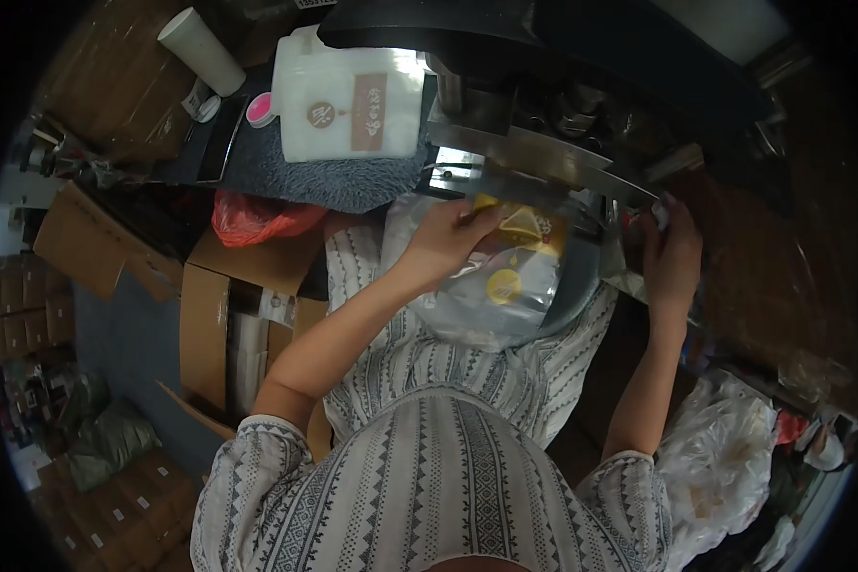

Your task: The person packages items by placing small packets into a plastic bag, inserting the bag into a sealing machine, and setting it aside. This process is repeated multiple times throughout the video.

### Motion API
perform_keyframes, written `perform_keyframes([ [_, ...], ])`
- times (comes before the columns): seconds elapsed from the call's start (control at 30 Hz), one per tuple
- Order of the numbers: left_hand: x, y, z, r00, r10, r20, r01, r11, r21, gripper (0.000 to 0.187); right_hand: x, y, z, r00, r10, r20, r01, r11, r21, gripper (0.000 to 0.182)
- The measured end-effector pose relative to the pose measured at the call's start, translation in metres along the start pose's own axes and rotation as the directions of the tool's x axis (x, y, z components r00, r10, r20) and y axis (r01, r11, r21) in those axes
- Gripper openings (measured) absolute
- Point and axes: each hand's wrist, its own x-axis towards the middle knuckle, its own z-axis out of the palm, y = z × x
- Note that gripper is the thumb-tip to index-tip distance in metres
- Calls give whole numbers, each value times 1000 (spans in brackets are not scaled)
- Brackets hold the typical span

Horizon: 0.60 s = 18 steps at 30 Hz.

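Observation:
My left hand pinches the upper edge of a clear plastic bag with yellow and white print. The bag hangs over my lap, its top close under the metal bar of a black machine. To the right, my right hand is raised at the bar's right end, thumb and fingers drawn together. Something small and whitish shows at its fingertips, too little to name. A stack of white printed bags lies left of the machine.
A grey fluffy cloth covers the table edge beneath the stack. Behind it are a white cylinder, a pink-filled round container and a phone-like dark slab. Left are a red plastic bag and an open carton; right, a clear plastic sack.

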Motion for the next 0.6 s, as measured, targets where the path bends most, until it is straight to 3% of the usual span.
perform_keyframes([
  [0.03, -4, 4, -6, 999, -3, 41, -5, 983, 182, 36, -4, 6, 7, 1000, 2, 2, -2, 1000, 1, 24],
  [0.07, 2, 4, -19, 999, 4, 42, -12, 983, 185, 36, -6, 11, 15, 990, 102, 94, -93, 992, -91, 22],
  [0.1, 14, 2, -39, 887, 420, -194, -283, 824, 492, 44, -5, 16, 20, 963, 204, 174, -171, 967, -188, 20],
  [0.13, 20, -5, -57, 573, 779, -254, -353, 514, 782, 54, -5, 20, 21, 963, 203, 177, -169, 967, -188, 20],
  [0.17, 22, -20, -72, 579, 775, -255, -349, 517, 781, 54, -7, 25, 22, 966, 161, 203, -139, 983, -119, 19],
  [0.23, 24, -32, -92, 630, 776, 15, -16, -7, 1000, 63, -5, 25, 19, 970, 110, 215, -103, 994, -44, 18],
  [0.27, 12, -38, -83, 556, 822, 123, -143, -51, 988, 49, -3, 20, 11, 955, 139, 261, -145, 989, 5, 16],
  [0.3, 0, -36, -86, 555, 822, 124, -141, -54, 989, 49, -4, 16, 5, 934, 170, 314, -194, 980, 49, 14],
  [0.33, -13, -37, -93, 642, 766, -9, -99, 95, 991, 41, -7, 14, -2, 932, 173, 318, -197, 979, 47, 14],
  [0.37, -23, -37, -95, 717, 683, -136, -44, 240, 970, 32, -10, 13, -9, 894, 200, 401, -338, 889, 308, 13],
  [0.4, -32, -38, -93, 720, 680, -139, -45, 246, 968, 32, -10, 11, -15, 851, 198, 486, -466, 711, 527, 12],
  [0.43, -41, -38, -90, 720, 661, -213, -41, 346, 937, 24, -9, -1, -18, 849, 196, 490, -466, 714, 522, 12],
  [0.47, -50, -36, -87, 717, 636, -284, -35, 440, 898, 16, -9, -23, -19, 884, 81, 461, -415, 590, 693, 14],
  [0.5, -58, -30, -79, 717, 636, -284, -33, 438, 898, 16, -10, -44, -20, 915, -22, 402, -355, 428, 831, 17],
  [0.53, -64, -20, -65, 684, 679, -266, -107, 454, 885, 14, -9, -64, -21, 917, -21, 399, -353, 425, 833, 17],
  [0.6, -72, -4, -51, 642, 724, -253, -180, 463, 868, 12, -4, -92, -19, 916, -254, 311, -94, 617, 781, 19],
])
